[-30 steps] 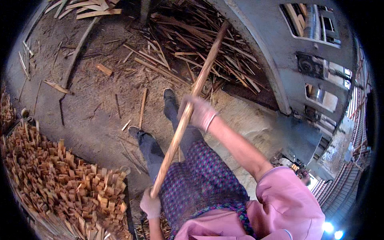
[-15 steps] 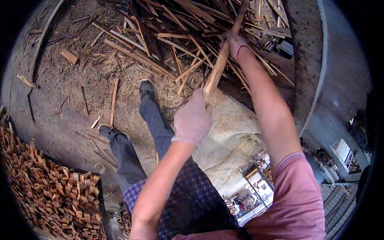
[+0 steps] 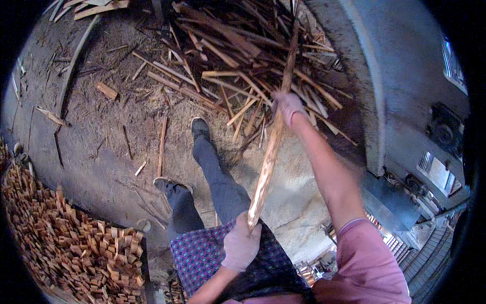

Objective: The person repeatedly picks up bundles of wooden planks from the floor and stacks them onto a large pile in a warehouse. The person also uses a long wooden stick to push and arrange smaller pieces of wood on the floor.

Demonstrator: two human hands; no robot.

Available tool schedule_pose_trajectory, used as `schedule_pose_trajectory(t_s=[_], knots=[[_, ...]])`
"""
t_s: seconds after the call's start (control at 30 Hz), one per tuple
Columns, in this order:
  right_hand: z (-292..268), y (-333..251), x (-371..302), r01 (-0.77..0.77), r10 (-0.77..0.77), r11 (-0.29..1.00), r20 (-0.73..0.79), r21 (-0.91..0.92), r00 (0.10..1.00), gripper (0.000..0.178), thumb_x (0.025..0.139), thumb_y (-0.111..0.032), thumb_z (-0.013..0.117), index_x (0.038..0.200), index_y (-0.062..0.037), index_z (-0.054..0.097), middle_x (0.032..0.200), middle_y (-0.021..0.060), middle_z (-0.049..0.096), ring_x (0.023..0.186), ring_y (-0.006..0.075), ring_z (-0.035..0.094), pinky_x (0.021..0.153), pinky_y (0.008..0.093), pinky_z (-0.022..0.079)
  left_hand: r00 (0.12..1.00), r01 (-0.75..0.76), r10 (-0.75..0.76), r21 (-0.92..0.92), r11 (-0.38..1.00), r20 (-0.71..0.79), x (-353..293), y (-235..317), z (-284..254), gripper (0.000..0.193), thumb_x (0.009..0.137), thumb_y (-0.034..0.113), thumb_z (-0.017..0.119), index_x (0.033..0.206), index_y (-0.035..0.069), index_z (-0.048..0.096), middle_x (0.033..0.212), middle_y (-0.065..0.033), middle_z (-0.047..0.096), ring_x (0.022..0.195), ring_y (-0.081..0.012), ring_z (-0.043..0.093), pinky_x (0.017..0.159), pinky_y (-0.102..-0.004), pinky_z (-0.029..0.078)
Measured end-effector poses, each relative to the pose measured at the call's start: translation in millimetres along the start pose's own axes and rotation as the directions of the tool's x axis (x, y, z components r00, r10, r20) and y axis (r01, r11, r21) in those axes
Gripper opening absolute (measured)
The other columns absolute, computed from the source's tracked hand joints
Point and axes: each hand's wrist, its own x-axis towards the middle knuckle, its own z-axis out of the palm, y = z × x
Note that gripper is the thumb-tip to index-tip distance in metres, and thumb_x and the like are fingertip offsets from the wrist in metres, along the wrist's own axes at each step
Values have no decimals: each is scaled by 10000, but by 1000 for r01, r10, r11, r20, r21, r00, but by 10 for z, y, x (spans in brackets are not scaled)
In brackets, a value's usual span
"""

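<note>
A long, narrow wood strip (image 3: 266, 175), pale at its near part and bark-brown farther up, runs from my lap to the scrap pile. My gloved left hand (image 3: 242, 247) is closed round its near end, just over the patterned apron. Farther along, my gloved right hand (image 3: 288, 107) grips the strip at about its middle, with that arm stretched forward. The far end of the strip lies over the pile of loose wood strips (image 3: 223, 53), and its tip is hard to make out.
Stacked small wood pieces (image 3: 76, 248) fill the lower left. Sawdust and stray sticks lie on the floor (image 3: 109, 121) around my shoes (image 3: 201, 129). Beside my legs is a large pale sheet or sack (image 3: 293, 202). A curved wall edge (image 3: 372, 101) stands at the right.
My left hand has come back toward my lap with the strip's near end, so more of the strip shows between my hands. My right hand still grips it; the view has shifted.
</note>
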Motion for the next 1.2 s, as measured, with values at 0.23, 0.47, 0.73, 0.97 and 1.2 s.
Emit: schedule_pose_trajectory(t_s=[0.23,0.47,0.73,0.97,1.2], knots=[[311,-105,-1291,-56,57,982,0,-178,998,465,852,-301,722,1038,122,678,929,294,717,880,420,716,807,446,544,998,47,-47,-7,999,-49,-903,-610,-263,481,894,297,720,1295,94,549,932,-247,710,870,-473,692,739,-541,542],[625,3,-1697,-110,99,972,-61,-208,993,462,779,-244,713,1076,107,670,956,310,713,931,450,709,855,467,548,999,37,-37,37,999,-19,-1072,-1132,-526,383,945,333,647,1248,117,562,901,-281,700,861,-507,676,758,-602,526],[1190,-1076,-965,653,-680,35,461,-757,571,1020,781,-482,798,1522,50,343,1466,329,487,1302,440,554,1060,460,482,999,30,-28,-56,998,29,-457,-855,-118,406,938,331,660,1246,94,543,867,-233,710,793,-452,701,703,-556,556],[2481,-1006,560,327,-119,798,398,-507,910,721,856,-482,732,1340,30,580,1201,229,686,953,336,710,836,408,583,990,14,-12,-7,1000,137,-303,-1073,-137,448,931,337,685,1277,98,531,882,-185,714,714,-383,718,597,-502,560],[2388,-315,-573,347,-310,928,236,-135,921,472,867,-276,723,1207,44,653,860,194,694,789,273,692,753,406,548,997,52,-53,29,998,56,-252,-848,-197,444,902,303,719,1250,81,555,844,-195,710,720,-399,715,612,-514,563]])
